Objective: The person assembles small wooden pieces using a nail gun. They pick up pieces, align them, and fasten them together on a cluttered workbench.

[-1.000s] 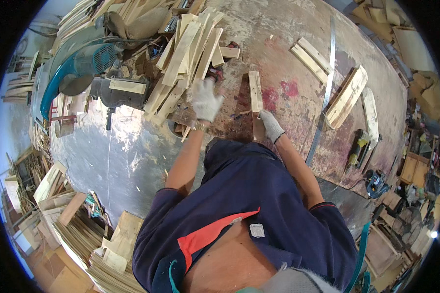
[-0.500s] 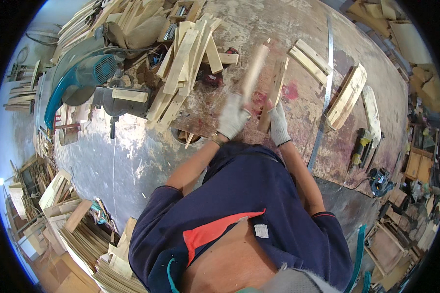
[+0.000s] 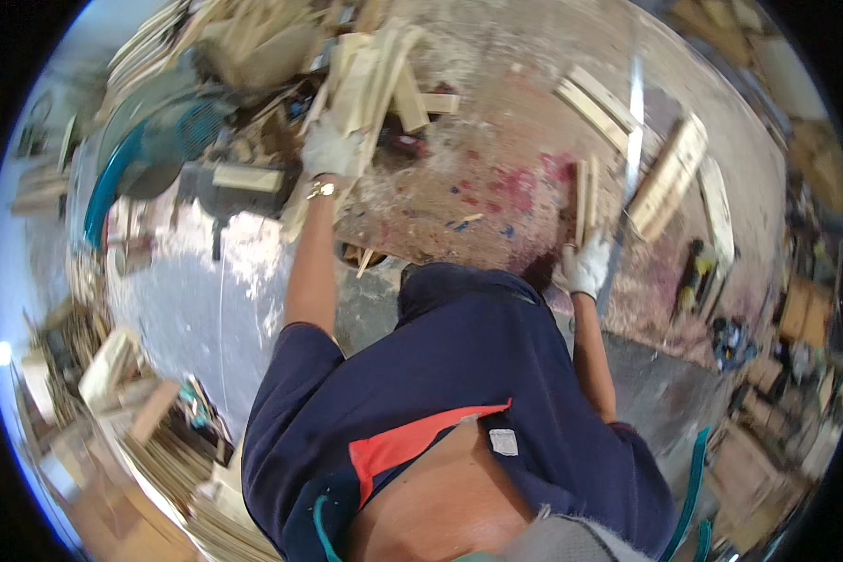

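My left hand [image 3: 331, 150], in a pale work glove with a gold-coloured watch at the wrist, reaches onto the near side of a pile of wooden strips [image 3: 365, 98]. Blur hides its fingers, so I cannot tell whether they grip a strip. To the right, my gloved right hand [image 3: 587, 266] is closed around the near end of two narrow wooden strips [image 3: 586, 199], side by side and pointing away from me. A long metal ruler [image 3: 635, 140] lies just beyond them. Past it rests a thick wooden piece [image 3: 667, 178].
A teal power saw [image 3: 122, 183] stands at the left. Two pale strips [image 3: 598, 110] lie near the ruler. At the right are a long pale board [image 3: 717, 211], a yellow-black power tool [image 3: 691, 279] and a blue tool [image 3: 732, 342]. A round hole [image 3: 377, 259] opens in the table.
My left hand has moved left and away, from the middle of the table to the pile. My right hand has shifted right with wood, and two strips now lie together in it.
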Motion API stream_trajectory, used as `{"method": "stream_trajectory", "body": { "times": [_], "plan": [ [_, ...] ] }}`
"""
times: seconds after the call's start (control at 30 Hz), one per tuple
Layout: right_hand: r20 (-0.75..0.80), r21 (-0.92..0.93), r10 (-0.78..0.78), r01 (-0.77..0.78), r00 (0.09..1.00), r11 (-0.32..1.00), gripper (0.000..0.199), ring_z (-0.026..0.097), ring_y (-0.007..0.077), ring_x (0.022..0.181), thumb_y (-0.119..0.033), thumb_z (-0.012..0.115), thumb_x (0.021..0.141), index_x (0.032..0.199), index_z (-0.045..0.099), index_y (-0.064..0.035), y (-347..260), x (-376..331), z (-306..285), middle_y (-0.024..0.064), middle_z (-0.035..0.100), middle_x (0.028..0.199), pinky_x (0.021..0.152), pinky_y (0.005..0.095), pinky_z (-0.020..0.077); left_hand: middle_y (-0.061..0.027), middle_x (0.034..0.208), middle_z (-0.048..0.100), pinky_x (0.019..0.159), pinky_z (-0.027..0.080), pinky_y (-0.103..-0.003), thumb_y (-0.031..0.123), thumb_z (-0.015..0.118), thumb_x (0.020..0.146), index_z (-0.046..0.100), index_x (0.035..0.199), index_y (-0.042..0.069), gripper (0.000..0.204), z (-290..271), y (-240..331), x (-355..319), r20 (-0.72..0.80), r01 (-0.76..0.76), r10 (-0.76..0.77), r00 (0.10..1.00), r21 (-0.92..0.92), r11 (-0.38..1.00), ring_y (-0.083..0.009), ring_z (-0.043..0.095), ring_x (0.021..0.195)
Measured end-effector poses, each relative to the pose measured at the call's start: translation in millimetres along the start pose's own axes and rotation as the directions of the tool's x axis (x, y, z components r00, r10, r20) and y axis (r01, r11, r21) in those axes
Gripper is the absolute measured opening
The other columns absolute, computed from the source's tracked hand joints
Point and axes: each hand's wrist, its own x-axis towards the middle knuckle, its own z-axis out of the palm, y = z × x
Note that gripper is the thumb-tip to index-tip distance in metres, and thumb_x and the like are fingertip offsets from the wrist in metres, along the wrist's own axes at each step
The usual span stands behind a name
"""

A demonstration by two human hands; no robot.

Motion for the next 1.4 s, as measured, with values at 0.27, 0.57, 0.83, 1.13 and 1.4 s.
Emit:
{"method": "stream_trajectory", "body": {
  "times": [0.27,0.57,0.83,1.13,1.4],
  "plan": [
    [-0.032,-0.024,0.029,-0.03,0.999,0.999,0.054,0.065,0.0425,0.102,-0.027,0.079,0.08,0.125,0.055,-0.0114,21,-1,15,0.0219,0.061,0.112,0.083,0.0529,0.0552,-0.026,0.123,0.065,0.096,0.054,-0.051,0.033,0.076,0.081,0.052,0.143,0.007,0.07,-2,-2,-2,-0.013,-0.079,0.078,0.997,-0.055,0.995,-0.0439,0.066,0.111],
    [-0.1,0.285,0.151,-0.117,0.983,0.951,0.043,0.068,0.0482,0.091,-0.041,0.072,0.088,0.108,0.065,-0.004,50,-8,14,0.0281,0.07,0.094,0.079,0.0533,0.0524,-0.0211,0.133,0.065,0.097,0.054,-0.041,0.015,0.073,0.09,0.049,0.148,0.005,0.064,-19,28,-70,-0.094,-0.175,0.147,0.985,-0.529,0.831,-0.0371,0.067,0.114],
    [-0.246,0.322,0.139,-0.055,0.959,0.945,0.054,0.07,0.0342,0.094,-0.043,0.076,0.09,0.122,0.063,-0.0013,58,1,-8,0.022,0.071,0.108,0.084,0.0452,0.0558,-0.0144,0.127,0.065,0.078,0.059,-0.03,0.005,0.064,0.1,0.037,0.153,0.001,0.06,22,122,-176,0.49,0.528,0.576,0.654,-0.841,0.117,-0.019,0.07,0.099],
    [0.26,0.921,-0.04,-0.236,0.965,0.311,0.052,0.061,0.012,0.087,-0.041,0.066,0.101,0.131,0.062,0.0006,-40,5,-30,0.0064,0.07,0.102,0.077,0.0289,0.0512,-0.0074,0.126,0.065,0.091,0.056,-0.028,0.014,0.07,0.1,0.037,0.156,0.0,0.066,43,202,-232,0.513,0.727,0.769,0.381,-0.68,0.094,-0.0141,0.066,0.108],
    [0.247,0.907,-0.012,-0.227,0.969,0.354,0.051,0.067,0.0138,0.084,-0.043,0.071,0.097,0.119,0.068,0.0029,-41,-4,-1,0.0098,0.073,0.095,0.073,0.0308,0.0529,-0.0047,0.125,0.063,0.087,0.052,-0.025,0.015,0.07,0.101,0.042,0.154,0.0,0.062,46,223,-233,0.484,0.541,0.725,0.491,-0.821,0.182,-0.0096,0.06,0.108]
  ]
}}
